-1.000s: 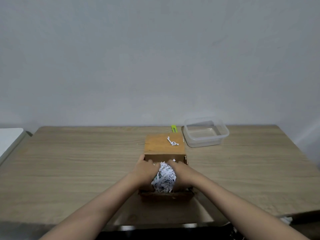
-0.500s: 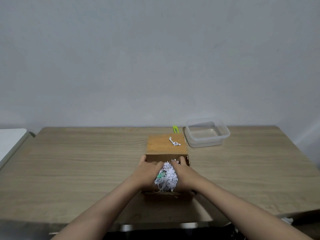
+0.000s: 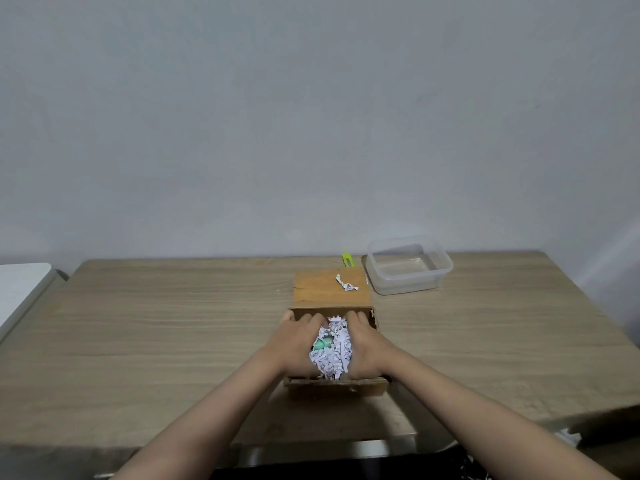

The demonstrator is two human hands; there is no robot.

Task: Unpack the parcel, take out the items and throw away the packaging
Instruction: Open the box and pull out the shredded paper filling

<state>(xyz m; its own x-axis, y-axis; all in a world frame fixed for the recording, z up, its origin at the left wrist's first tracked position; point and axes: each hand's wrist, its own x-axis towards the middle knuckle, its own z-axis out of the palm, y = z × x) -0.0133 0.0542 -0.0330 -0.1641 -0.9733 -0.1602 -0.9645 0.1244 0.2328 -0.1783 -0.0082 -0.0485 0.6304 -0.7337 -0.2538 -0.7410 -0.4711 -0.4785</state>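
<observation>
An open brown cardboard box (image 3: 336, 389) stands mid-table, its lid flap (image 3: 322, 294) laid back flat behind it. White shredded paper (image 3: 334, 356) fills the box, and a pale green item (image 3: 323, 342) peeks out of it near the left side. My left hand (image 3: 298, 341) and my right hand (image 3: 367, 344) are both down inside the box, pressed against either side of the paper heap with fingers curled into it. The fingertips are hidden at the far wall of the box.
One loose paper shred (image 3: 346, 283) lies on the flap. Behind the box are a yellow-green cutter (image 3: 348, 260) and a clear plastic container (image 3: 408, 285). The wooden table (image 3: 173, 323) reaches a grey wall. A white surface (image 3: 20, 285) sits at the far left.
The heap of shredded paper between my hands has sunk lower and spread. My hands have pushed further toward the far wall of the box, and the green item has come into sight.
</observation>
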